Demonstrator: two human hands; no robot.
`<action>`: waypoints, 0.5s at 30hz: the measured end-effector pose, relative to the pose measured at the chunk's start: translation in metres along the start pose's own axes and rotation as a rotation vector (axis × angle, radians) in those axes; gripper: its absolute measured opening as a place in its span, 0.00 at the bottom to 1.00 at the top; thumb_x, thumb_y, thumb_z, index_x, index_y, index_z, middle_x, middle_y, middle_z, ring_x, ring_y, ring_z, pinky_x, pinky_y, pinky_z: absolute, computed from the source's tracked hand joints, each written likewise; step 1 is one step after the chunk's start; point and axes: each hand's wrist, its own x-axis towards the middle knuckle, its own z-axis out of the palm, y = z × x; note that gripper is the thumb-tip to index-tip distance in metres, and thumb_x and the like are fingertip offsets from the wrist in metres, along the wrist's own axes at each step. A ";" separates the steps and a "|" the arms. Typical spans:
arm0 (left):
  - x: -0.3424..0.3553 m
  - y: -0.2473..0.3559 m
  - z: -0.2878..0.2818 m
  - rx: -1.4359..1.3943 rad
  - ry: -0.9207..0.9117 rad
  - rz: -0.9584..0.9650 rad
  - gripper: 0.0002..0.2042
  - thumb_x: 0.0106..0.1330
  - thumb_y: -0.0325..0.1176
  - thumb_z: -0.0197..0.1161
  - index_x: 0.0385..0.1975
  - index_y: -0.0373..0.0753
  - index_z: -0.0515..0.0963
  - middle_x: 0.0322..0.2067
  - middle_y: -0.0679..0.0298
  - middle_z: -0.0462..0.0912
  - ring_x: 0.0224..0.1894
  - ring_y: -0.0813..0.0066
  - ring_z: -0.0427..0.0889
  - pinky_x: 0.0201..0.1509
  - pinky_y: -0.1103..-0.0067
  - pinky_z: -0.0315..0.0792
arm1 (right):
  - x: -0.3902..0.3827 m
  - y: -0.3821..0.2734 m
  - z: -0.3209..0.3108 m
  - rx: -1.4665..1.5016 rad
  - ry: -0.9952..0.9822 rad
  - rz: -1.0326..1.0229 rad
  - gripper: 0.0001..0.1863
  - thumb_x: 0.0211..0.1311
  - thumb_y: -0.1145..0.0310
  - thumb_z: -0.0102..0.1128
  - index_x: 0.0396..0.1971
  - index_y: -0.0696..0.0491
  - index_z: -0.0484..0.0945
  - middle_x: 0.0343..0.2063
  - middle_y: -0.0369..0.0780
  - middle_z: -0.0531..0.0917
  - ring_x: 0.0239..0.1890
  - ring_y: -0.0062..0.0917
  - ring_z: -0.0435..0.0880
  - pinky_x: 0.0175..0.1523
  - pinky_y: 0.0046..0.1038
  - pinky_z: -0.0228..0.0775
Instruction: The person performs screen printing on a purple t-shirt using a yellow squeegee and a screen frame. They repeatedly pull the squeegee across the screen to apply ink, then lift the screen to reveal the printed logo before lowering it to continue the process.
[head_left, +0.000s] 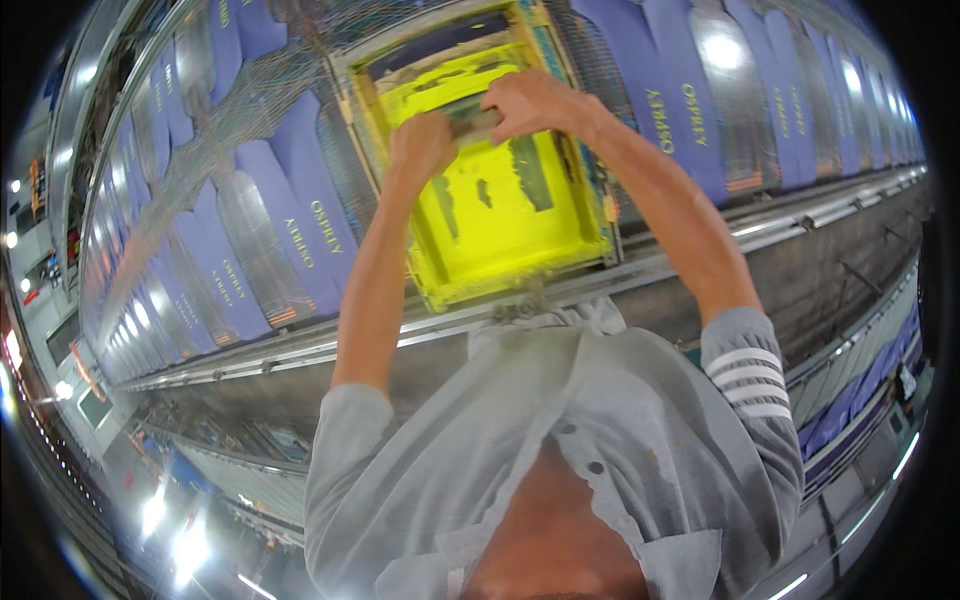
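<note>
A screen-printing frame (352,115) lies in front of me, its mesh smeared with bright yellow ink (510,258). Both my hands are closed on a squeegee (472,122) that spans the inside of the frame, toward its far half. My left hand (424,146) grips the left end, and my right hand (532,104) grips the right end, a little farther from me. Motion blurs the squeegee, and my fingers cover much of it. Dark patches show through the ink nearer to me and along the far end.
Blue-purple fabric pieces (305,190) with yellow lettering lie in rows along the long printing table, on both sides of the frame. A metal rail (265,365) follows its near edge. More purple fabric (850,405) is on another table at the lower right.
</note>
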 end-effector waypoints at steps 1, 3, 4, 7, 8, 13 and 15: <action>0.016 -0.006 -0.006 -0.020 0.037 0.001 0.09 0.52 0.31 0.60 0.28 0.38 0.85 0.31 0.45 0.85 0.37 0.45 0.85 0.42 0.57 0.78 | 0.016 0.005 -0.001 -0.068 -0.052 -0.001 0.20 0.49 0.57 0.70 0.41 0.51 0.84 0.37 0.46 0.85 0.43 0.43 0.84 0.48 0.45 0.76; 0.047 -0.023 -0.005 -0.074 0.059 0.021 0.08 0.52 0.33 0.60 0.28 0.43 0.86 0.31 0.47 0.85 0.37 0.44 0.84 0.40 0.57 0.77 | 0.046 0.022 0.008 -0.106 0.004 0.029 0.16 0.47 0.65 0.69 0.38 0.53 0.84 0.36 0.46 0.85 0.42 0.44 0.84 0.47 0.45 0.77; 0.049 -0.023 -0.004 -0.077 0.085 0.031 0.09 0.52 0.32 0.60 0.28 0.42 0.86 0.30 0.47 0.85 0.36 0.45 0.84 0.40 0.58 0.77 | 0.051 0.027 0.012 -0.121 0.026 0.055 0.14 0.46 0.69 0.68 0.36 0.54 0.84 0.35 0.46 0.85 0.41 0.44 0.85 0.46 0.44 0.77; 0.043 -0.014 -0.004 -0.068 0.121 0.037 0.09 0.53 0.30 0.58 0.28 0.46 0.86 0.27 0.51 0.85 0.34 0.48 0.85 0.37 0.60 0.76 | 0.049 0.038 0.032 -0.142 0.152 0.032 0.07 0.49 0.73 0.61 0.29 0.54 0.83 0.32 0.47 0.85 0.36 0.44 0.86 0.41 0.44 0.78; 0.029 -0.009 0.002 -0.093 0.135 0.026 0.09 0.53 0.30 0.58 0.28 0.47 0.86 0.26 0.51 0.84 0.33 0.49 0.85 0.37 0.60 0.76 | 0.044 0.035 0.039 -0.130 0.141 0.043 0.06 0.49 0.74 0.60 0.28 0.55 0.82 0.31 0.48 0.85 0.36 0.45 0.85 0.42 0.44 0.77; -0.059 0.016 0.053 -0.112 0.073 -0.043 0.18 0.50 0.30 0.60 0.40 0.56 0.87 0.31 0.58 0.86 0.34 0.52 0.85 0.35 0.60 0.76 | -0.037 -0.004 0.102 -0.028 0.230 -0.048 0.04 0.53 0.72 0.58 0.24 0.56 0.79 0.29 0.48 0.82 0.37 0.45 0.83 0.49 0.47 0.72; -0.102 0.029 0.080 -0.207 0.113 -0.042 0.17 0.51 0.29 0.60 0.40 0.55 0.87 0.31 0.58 0.86 0.33 0.51 0.85 0.34 0.60 0.76 | -0.075 -0.024 0.133 0.083 0.294 -0.077 0.05 0.56 0.71 0.56 0.24 0.56 0.78 0.30 0.47 0.81 0.38 0.44 0.81 0.50 0.48 0.69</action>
